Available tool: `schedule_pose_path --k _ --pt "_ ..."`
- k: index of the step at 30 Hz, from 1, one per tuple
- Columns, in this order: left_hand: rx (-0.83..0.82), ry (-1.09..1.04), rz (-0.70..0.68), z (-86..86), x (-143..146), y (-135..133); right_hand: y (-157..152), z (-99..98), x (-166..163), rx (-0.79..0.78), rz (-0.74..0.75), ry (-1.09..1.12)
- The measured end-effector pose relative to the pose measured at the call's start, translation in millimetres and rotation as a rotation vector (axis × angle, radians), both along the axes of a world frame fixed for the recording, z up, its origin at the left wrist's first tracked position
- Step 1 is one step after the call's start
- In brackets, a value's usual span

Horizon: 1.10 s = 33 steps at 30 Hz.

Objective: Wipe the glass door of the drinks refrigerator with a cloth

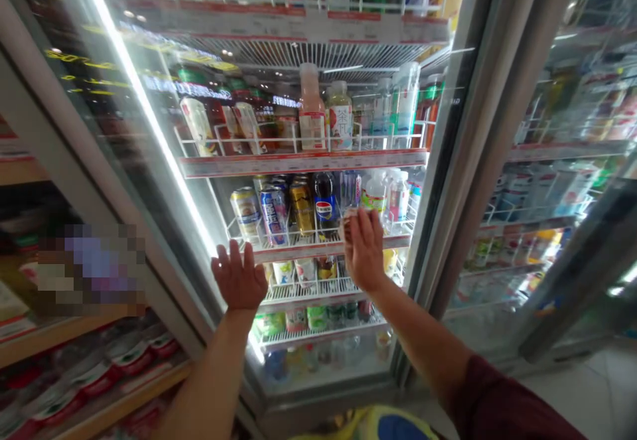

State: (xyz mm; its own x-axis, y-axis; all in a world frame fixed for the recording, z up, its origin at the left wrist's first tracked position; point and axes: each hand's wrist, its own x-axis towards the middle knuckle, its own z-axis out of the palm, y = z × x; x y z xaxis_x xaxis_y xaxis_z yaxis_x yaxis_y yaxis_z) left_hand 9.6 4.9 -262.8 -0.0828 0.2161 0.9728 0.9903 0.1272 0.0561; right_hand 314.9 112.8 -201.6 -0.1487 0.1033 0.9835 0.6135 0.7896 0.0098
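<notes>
A glass door of a lit drinks fridge stands before me, with mirrored signs on its pane. My left hand (239,277) is raised at the door's left side, open with its fingers spread, and holds nothing. To the right, my right hand (365,247) is up in front of the can shelf, fingers close together and bent around a small brown and pale thing (348,226) that I cannot make out. Behind the glass, near that hand, are a Pepsi bottle (324,201), a gold can (301,208) and a blue can (273,214).
Higher fridge shelves (308,161) hold bottles and cartons behind wire rails. A metal door frame (460,161) runs down the right, with another stocked fridge (542,188) past it. Wooden shelves (74,334) with packaged goods stand left. A yellow and blue item (368,423) lies low in front.
</notes>
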Motion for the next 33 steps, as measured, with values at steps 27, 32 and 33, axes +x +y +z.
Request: schedule_pose_path --k 27,32,33 --pt "0.033 -0.017 -0.025 -6.2 6.5 0.0 -36.8 1.7 -76.2 0.046 0.017 -0.095" --pt "0.052 0.034 -0.035 -7.3 5.3 0.1 -47.8 -10.4 -81.5 0.128 0.084 -0.256" --pt "0.056 0.042 -0.037 -7.2 5.2 0.4 -44.8 -4.3 -77.9 0.103 0.074 -0.224"
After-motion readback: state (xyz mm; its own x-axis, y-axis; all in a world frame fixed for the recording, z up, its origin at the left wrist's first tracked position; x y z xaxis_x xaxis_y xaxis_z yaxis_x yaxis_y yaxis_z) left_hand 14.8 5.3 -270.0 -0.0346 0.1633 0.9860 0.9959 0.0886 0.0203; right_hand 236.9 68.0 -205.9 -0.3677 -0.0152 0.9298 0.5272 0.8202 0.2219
